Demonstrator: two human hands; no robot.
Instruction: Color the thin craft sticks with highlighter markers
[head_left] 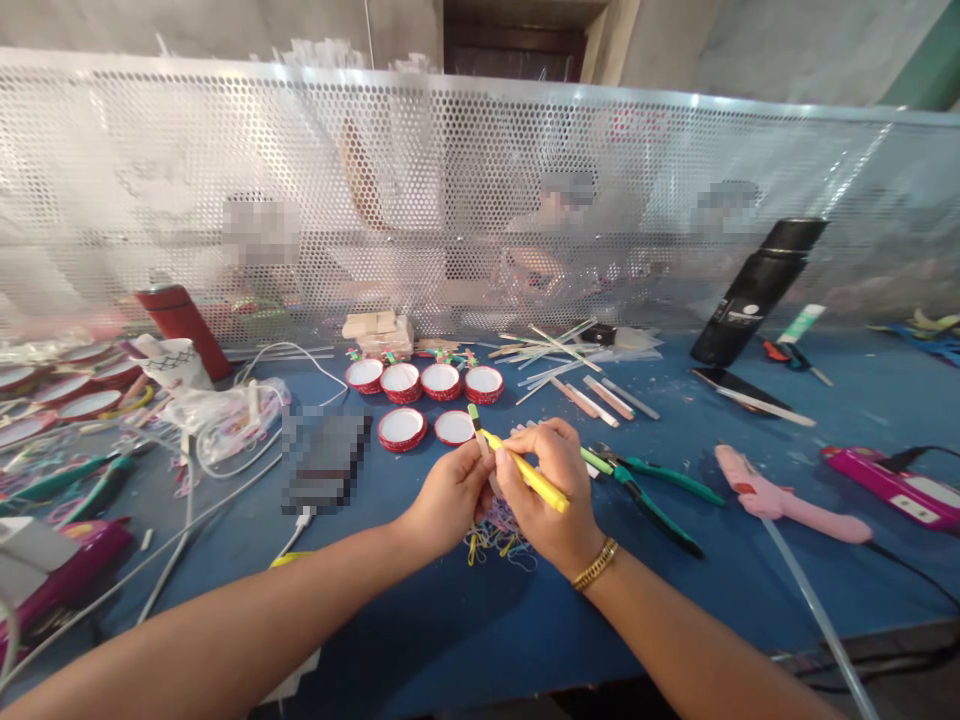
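Note:
My left hand [448,497] and my right hand [550,492] meet over the middle of the blue table [465,620]. The left fingers pinch a small wooden stick [476,425] that points upward. A yellow marker [525,470] lies in my closed right hand, its tip touching the stick. A gold bracelet [595,565] circles my right wrist. Under the hands lies a small heap of coloured rubber bands [496,535]. Several red-rimmed white lids [424,400] sit just beyond the hands.
Green-handled pliers [645,485] and a pink glue gun [780,495] lie to the right, a black flask [754,290] behind them. Loose sticks [570,365] are scattered at the back. Cables, a red flask [180,325] and more lids lie left. A perforated metal screen [450,190] backs the table; people sit behind it.

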